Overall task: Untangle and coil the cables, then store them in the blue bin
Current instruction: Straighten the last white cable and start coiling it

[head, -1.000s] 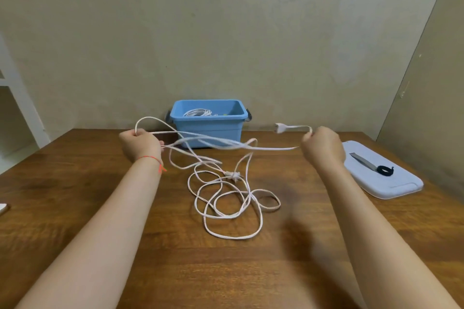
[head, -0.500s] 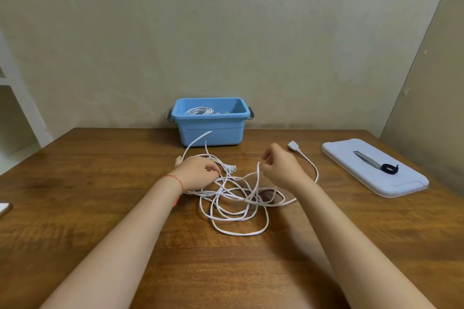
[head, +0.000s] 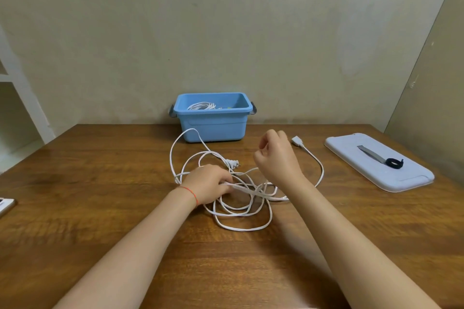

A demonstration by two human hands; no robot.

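Item: white cable (head: 241, 228), one tangled heap of loose loops on the wooden counter (head: 100, 208), centre of view. A two-pin plug (head: 233, 163) lies at the heap's 12 o'clock edge; a flat white connector (head: 297, 140) lies at its 2 o'clock, its lead curving back into the heap. One tall loop arcs out at 11 o'clock, toward the bin.

Left hand (head: 209, 183): resting on the heap's 9 o'clock side, fingers curled around several strands. A red thread (head: 190, 192) circles the wrist.

Right hand (head: 276, 155): raised above the heap at 1 o'clock, fingers loosely curled; whether a strand is pinched cannot be told.

Blue bin (head: 213, 125): at 12 o'clock, against the wall, holding a coiled white cable (head: 201, 106).

Pale lid (head: 379, 162): at 3 o'clock, carrying a grey strap with a black loop (head: 381, 158).

Phone (head: 5, 206): edge only, at 9 o'clock.
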